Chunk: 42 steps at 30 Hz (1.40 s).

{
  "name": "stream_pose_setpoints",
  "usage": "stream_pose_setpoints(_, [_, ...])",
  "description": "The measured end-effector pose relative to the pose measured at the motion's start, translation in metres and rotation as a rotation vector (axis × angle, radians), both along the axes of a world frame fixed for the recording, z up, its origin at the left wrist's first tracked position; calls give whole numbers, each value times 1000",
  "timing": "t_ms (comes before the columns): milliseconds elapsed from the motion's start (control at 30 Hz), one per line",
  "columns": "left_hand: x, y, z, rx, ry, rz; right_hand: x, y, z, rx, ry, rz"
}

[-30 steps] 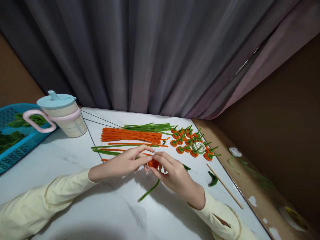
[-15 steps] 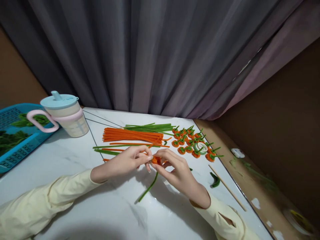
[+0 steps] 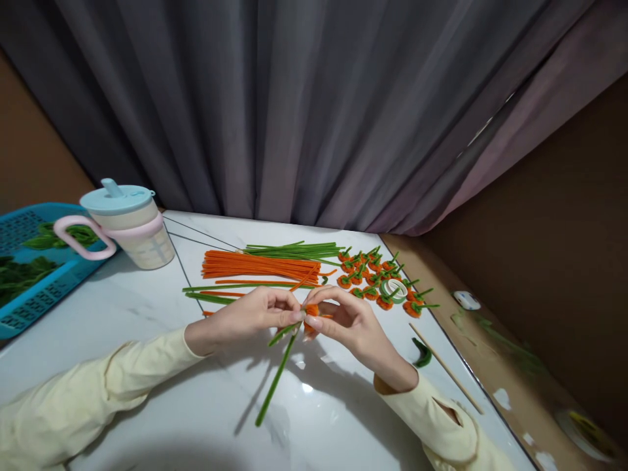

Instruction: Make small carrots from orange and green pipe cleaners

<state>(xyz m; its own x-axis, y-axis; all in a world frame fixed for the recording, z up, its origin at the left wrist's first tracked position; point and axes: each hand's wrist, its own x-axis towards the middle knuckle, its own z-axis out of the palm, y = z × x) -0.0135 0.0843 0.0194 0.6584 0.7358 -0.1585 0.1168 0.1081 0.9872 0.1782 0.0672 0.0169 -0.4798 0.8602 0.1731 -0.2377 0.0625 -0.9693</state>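
My left hand (image 3: 245, 318) and my right hand (image 3: 343, 320) meet above the white table (image 3: 147, 366). Between their fingertips they pinch a small orange pipe-cleaner coil (image 3: 311, 310). A green pipe-cleaner stem (image 3: 275, 378) hangs from the coil, slanting down and left over the table. Both sleeves are pale yellow. Behind the hands lie a bundle of orange pipe cleaners (image 3: 258, 265) and a bundle of green pipe cleaners (image 3: 294, 250). Several finished orange coils with green stems (image 3: 377, 278) are grouped at the right.
A cup with a blue lid and pink handle (image 3: 128, 226) stands at the back left beside a blue basket (image 3: 29, 268). A roll of green tape (image 3: 393, 289), a curved green piece (image 3: 422, 353) and a thin wooden stick (image 3: 444, 366) lie near the table's right edge.
The hands have lifted slightly with the orange coil. The green stem has risen off the table and now sticks out further down and left.
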Motion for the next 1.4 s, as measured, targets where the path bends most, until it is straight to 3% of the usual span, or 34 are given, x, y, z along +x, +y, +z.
stream_pose_setpoints(233, [2,0,2,8,11,40,2,3,-6,48,10,72])
stream_pose_setpoints(400, [1,2,4,-37,-48,-12,1,3,-11,87,-30,48])
stream_pose_setpoints(633, [-9,10,19,63,192,-8,10,2,-8,212,-206,106])
stream_pose_setpoints(733, [-11,14,20,-7,143,-120,14,1,-4,321,-292,163])
stream_pose_setpoints(867, [-6,13,14,-63,77,-297,13,1,-3,473,-360,125])
stream_pose_setpoints(1000, [-2,7,8,145,194,-131,14,4,-5,570,-430,38])
stream_pose_setpoints(1067, [0,6,6,169,193,-31,14,5,-5,580,-459,-58])
stream_pose_setpoints(1200, [4,3,4,137,170,149,14,3,1,390,-480,-288])
stream_pose_setpoints(1267, [5,1,3,177,219,184,10,-1,3,286,-537,-279])
stream_pose_setpoints(1400, [7,-6,-3,327,304,187,1,-7,-2,241,-669,-165])
